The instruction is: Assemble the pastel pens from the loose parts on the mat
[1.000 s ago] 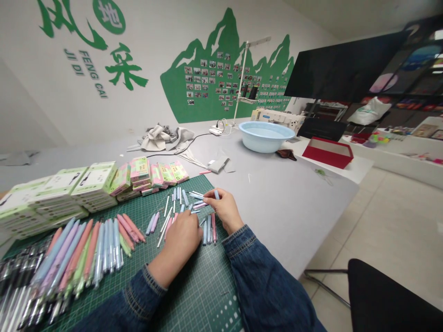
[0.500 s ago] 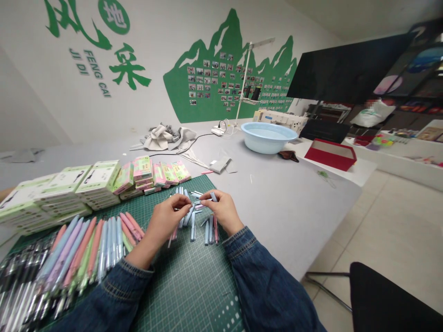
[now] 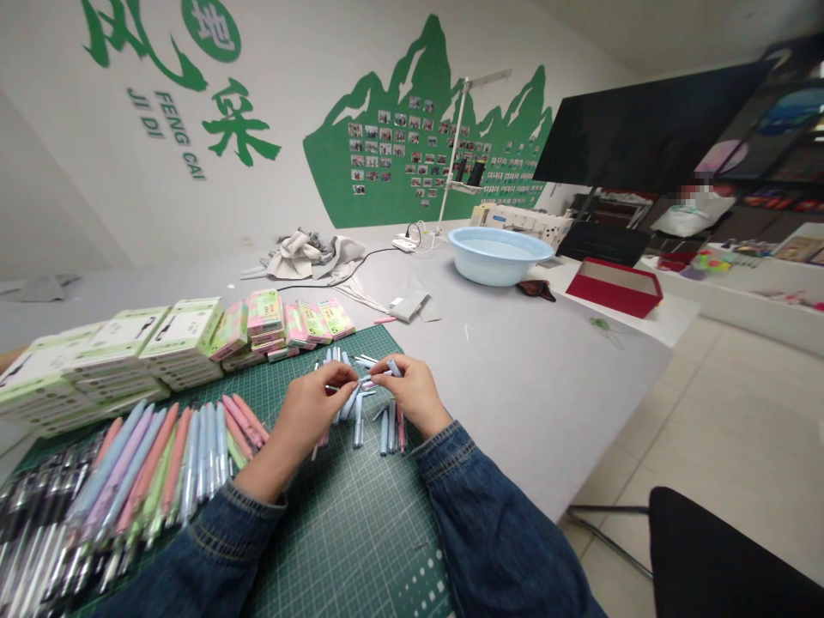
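My left hand (image 3: 314, 405) and my right hand (image 3: 412, 393) are raised close together over a green cutting mat (image 3: 348, 532). The right hand's fingers pinch a short light-blue pen barrel (image 3: 394, 367). The left hand's fingertips are pinched on a thin pen part that points toward the right hand; it is too small to name. Beneath the hands lie several loose pastel pen parts (image 3: 379, 425). A row of assembled pastel pens (image 3: 167, 468) lies to the left on the mat.
Stacks of green-and-white boxes (image 3: 129, 348) and small pink-green packets (image 3: 289, 322) line the mat's far edge. Farther off on the grey table (image 3: 528, 378) are a light-blue basin (image 3: 499, 255), a red box (image 3: 614, 287), crumpled cloth (image 3: 302, 253) and a power strip with cable. A black chair (image 3: 721, 549) stands at lower right.
My left hand rose from the loose parts on the mat and came up beside the right hand with a thin part pinched. The right hand stayed roughly in place.
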`<state>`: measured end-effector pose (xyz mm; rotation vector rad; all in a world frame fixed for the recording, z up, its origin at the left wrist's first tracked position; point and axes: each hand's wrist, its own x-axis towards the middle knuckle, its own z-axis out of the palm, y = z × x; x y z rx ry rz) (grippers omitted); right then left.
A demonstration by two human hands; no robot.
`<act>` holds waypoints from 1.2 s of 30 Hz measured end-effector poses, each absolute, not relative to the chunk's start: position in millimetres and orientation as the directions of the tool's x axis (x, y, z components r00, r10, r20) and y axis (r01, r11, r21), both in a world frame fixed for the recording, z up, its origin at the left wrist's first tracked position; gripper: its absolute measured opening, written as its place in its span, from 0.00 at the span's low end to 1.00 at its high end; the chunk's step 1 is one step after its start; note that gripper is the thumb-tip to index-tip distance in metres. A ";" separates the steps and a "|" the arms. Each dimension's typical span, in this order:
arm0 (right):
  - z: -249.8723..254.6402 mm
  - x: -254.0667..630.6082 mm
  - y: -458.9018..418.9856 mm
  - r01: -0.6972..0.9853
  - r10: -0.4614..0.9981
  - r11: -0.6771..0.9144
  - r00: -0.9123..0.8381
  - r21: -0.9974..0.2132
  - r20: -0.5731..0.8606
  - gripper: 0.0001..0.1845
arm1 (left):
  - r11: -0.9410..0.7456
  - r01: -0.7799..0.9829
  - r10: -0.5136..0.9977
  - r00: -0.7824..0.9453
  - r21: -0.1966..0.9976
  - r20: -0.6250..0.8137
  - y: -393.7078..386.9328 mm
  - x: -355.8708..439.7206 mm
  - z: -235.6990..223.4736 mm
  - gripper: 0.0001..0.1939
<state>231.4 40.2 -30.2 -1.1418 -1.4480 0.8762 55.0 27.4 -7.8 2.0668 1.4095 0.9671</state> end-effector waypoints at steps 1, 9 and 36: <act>-29.6 230.5 39.6 0.214 0.957 0.285 -0.004 -0.934 0.291 0.04 | -0.383 0.622 0.924 0.236 0.684 0.302 27.2 55.3 -8.4 0.07; -24.4 222.8 34.0 0.054 0.965 0.262 -0.039 -0.963 0.261 0.07 | -0.366 0.492 0.931 0.210 0.790 0.300 27.0 57.0 -14.4 0.09; -34.9 201.3 34.4 -0.448 0.989 -0.062 -0.145 -0.892 0.004 0.15 | -0.272 0.251 0.962 0.085 0.929 0.258 28.3 51.3 -18.7 0.15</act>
